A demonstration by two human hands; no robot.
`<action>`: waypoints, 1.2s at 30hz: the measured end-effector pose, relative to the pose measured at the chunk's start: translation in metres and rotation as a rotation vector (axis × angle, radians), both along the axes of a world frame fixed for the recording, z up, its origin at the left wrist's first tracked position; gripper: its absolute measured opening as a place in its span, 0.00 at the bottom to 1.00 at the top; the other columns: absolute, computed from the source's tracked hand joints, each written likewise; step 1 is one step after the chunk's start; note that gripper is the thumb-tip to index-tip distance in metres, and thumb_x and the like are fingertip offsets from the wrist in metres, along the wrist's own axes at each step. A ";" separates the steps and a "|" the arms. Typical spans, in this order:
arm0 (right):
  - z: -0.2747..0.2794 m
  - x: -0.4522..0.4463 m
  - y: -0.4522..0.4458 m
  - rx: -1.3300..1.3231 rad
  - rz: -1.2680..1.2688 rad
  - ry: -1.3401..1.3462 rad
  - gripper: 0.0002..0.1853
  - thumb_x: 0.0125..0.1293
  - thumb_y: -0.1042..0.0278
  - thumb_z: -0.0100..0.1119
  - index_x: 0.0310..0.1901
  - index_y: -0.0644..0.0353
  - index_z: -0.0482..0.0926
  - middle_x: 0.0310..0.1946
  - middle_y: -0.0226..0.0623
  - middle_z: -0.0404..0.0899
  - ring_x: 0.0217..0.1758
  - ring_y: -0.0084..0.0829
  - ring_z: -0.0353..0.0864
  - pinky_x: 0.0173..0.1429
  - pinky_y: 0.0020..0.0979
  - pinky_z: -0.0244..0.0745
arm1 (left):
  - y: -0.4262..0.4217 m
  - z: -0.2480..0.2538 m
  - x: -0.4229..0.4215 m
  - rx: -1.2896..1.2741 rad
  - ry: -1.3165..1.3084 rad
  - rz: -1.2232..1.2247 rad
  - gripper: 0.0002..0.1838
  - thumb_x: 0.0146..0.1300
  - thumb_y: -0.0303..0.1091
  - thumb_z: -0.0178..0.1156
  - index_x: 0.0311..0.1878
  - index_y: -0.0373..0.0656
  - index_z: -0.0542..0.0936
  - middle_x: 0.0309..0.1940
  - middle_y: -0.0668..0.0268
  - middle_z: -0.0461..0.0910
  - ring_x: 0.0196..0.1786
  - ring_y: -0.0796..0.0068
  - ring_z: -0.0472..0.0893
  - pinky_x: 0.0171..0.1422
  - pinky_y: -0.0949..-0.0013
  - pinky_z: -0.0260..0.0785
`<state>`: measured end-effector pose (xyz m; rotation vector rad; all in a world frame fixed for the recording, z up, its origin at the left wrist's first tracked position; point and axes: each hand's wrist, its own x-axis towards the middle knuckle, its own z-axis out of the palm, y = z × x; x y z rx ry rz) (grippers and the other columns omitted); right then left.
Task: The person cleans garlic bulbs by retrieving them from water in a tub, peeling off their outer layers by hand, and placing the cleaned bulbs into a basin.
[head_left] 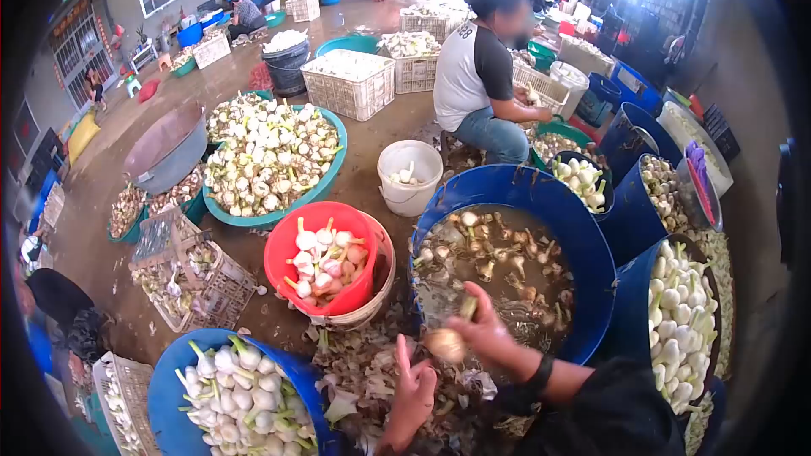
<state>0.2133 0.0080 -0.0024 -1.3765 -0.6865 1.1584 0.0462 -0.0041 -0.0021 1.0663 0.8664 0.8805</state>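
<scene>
My right hand (490, 328) is closed on a brownish, unpeeled garlic bulb (445, 345), its short stem pointing up between thumb and fingers. The bulb hangs by the near rim of a large blue tub (587, 228) of murky water, where several unpeeled bulbs (519, 262) float. Just left of the held bulb, my left hand (412, 397) has its index finger stretched up and seems to hold nothing; its other fingers are partly hidden. Below both hands lies a heap of garlic skins (359, 371). A blue tub (165, 388) of clean white garlic (241, 393) stands at the lower left.
Ahead stand a red basin (274, 257) of pinkish garlic and a white bucket (410, 156). A wide green basin (338, 165) heaped with garlic is at left. Blue tubs of white garlic (680, 321) line the right. Beyond the water tub sits a co-worker (486, 76).
</scene>
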 end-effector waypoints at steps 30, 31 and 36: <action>0.041 -0.062 -0.051 0.194 0.661 -1.020 0.14 0.63 0.59 0.50 0.42 0.60 0.77 0.36 0.43 0.78 0.41 0.45 0.76 0.46 0.39 0.70 | 0.013 0.008 -0.058 -0.181 0.040 -0.064 0.27 0.61 0.50 0.56 0.51 0.33 0.74 0.44 0.61 0.77 0.44 0.77 0.75 0.49 0.74 0.67; 0.038 -0.058 -0.052 0.188 0.659 -1.017 0.14 0.63 0.59 0.50 0.42 0.60 0.77 0.36 0.43 0.78 0.41 0.45 0.76 0.46 0.39 0.70 | 0.012 0.007 -0.056 -0.186 0.042 -0.069 0.27 0.61 0.50 0.56 0.51 0.33 0.74 0.44 0.61 0.77 0.44 0.77 0.75 0.49 0.74 0.67; 0.008 -0.037 -0.035 -0.296 0.364 -0.481 0.13 0.64 0.62 0.51 0.34 0.64 0.79 0.26 0.37 0.79 0.27 0.28 0.76 0.33 0.33 0.71 | -0.005 0.035 -0.038 0.391 0.613 -0.242 0.25 0.54 0.39 0.61 0.55 0.43 0.72 0.50 0.57 0.73 0.50 0.66 0.73 0.55 0.66 0.65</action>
